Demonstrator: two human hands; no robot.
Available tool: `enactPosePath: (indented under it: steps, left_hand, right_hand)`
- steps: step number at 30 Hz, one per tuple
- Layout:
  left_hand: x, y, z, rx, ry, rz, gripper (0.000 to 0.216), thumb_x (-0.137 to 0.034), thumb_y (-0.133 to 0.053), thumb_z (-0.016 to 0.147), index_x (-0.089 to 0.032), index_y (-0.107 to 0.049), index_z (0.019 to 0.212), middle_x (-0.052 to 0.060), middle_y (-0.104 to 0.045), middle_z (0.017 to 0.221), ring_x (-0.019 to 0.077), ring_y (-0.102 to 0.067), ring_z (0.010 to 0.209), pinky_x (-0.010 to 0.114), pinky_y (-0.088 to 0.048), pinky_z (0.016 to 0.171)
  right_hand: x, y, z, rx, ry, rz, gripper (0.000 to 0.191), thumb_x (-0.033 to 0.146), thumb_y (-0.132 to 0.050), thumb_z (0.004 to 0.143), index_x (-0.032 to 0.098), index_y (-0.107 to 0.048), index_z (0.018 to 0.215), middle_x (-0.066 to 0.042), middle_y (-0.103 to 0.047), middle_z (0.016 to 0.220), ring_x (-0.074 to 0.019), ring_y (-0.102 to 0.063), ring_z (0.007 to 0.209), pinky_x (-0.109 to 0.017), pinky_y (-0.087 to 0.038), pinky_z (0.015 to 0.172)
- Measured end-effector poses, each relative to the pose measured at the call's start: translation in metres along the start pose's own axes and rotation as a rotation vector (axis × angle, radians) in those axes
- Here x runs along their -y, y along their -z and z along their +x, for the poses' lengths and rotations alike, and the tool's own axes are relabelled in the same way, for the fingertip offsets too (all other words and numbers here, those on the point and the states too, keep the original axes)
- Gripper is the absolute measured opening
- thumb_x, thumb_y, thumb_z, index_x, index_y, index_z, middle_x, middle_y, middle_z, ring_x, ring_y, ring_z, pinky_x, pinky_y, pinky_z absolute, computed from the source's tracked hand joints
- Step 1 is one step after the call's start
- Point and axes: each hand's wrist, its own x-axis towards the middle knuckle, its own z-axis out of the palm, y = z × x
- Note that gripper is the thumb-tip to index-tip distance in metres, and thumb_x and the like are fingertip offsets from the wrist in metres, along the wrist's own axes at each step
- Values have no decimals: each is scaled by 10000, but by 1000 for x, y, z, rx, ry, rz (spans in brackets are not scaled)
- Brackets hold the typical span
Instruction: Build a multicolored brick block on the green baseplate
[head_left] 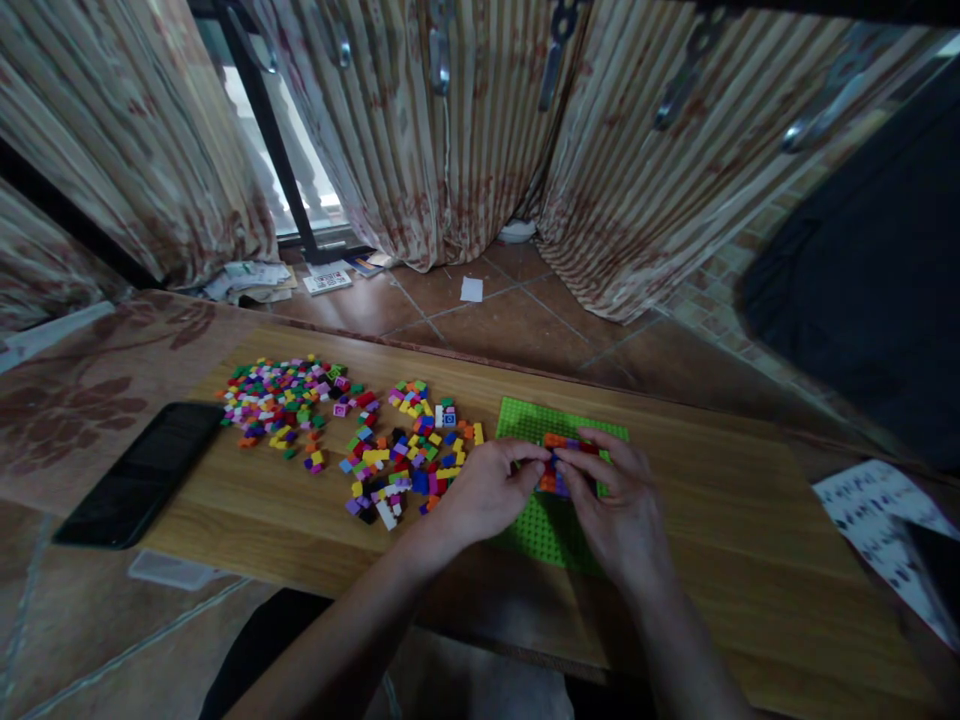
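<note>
Where your fingertips (pixel 541 454) come together: over the build (pixel 551 484), a cluster of orange, red, blue and purple bricks mostly hidden under them.
Left hand (pixel 487 490): reaches in from the left, thumb and forefinger drawn close at the build; whether they pinch a small brick, you cannot tell.
Right hand (pixel 621 490): comes from the right, its fingers bent over the bricks with the tips almost against your left ones; any grip there is hidden from you too.
Build: directly beneath both sets of tips, neither hand clearly nearer; its far side runs roughly left to right, but your fingers hide too much to be sure of its long axis.
Plate (pixel 536 530): green and studded, under the build, with rows of studs showing on its near side and along its far edge.
Left of plate: the near heap (pixel 409 470) of loose bricks, just beside your left hand and forearm; the far heap (pixel 277 395) lies beyond, then the phone (pixel 142 475).
Right of plate: a broad stretch of table (pixel 750 540) wood past your right hand.
Near edge: your forearms cross it.
</note>
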Motion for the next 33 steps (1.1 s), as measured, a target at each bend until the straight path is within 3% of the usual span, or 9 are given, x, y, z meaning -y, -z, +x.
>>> enactPosePath:
  steps: [19,33]
  left_hand:
    - [-3,0,-1,12,-74,64,281,-181,-503,916,-154,-771,995,67,-752,900,188,-677,850,288,-516,811]
    - [-3,0,-4,3,-96,141,284,-189,-507,918,-178,-764,1040,63,-763,974,188,-687,884,291,-530,841]
  right_hand:
    - [4,-1,-4,9,102,-126,213,323,-574,940,261,-776,966,-86,-713,1127,-264,-605,1004,-481,-520,863]
    - [5,-1,-3,-6,12,-76,268,380,-567,937,234,-790,913,-95,-714,1082,-268,-612,987,-478,-512,865]
